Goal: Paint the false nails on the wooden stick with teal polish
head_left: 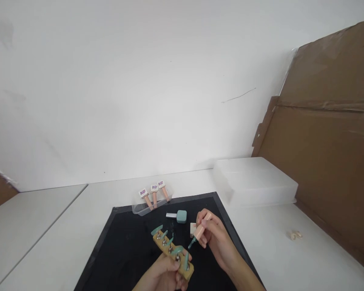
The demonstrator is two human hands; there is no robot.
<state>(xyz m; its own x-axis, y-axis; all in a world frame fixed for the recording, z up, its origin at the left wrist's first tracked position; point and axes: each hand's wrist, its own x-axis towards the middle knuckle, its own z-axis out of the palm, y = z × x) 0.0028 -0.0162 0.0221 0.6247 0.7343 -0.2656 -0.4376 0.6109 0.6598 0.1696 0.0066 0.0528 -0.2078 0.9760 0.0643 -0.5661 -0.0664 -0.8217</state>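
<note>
A: What carries all the things here?

B: A white table [79, 226]. A second white table [24, 218] stands just beside it on the left, with a thin seam between them.

A: And what lies directly on the first one?

B: A black mat [130, 250] lies in the middle, near the front edge. A clear tray [139, 210] rests at the far edge of the mat, partly on it, and it holds three pink sticks. A white plastic box [255, 182] stands at the far right, just beside the mat corner. Some small pale pieces [294, 235] lie on the right, well apart from the mat. A brown cardboard [327, 161] stands along the right edge.
</note>
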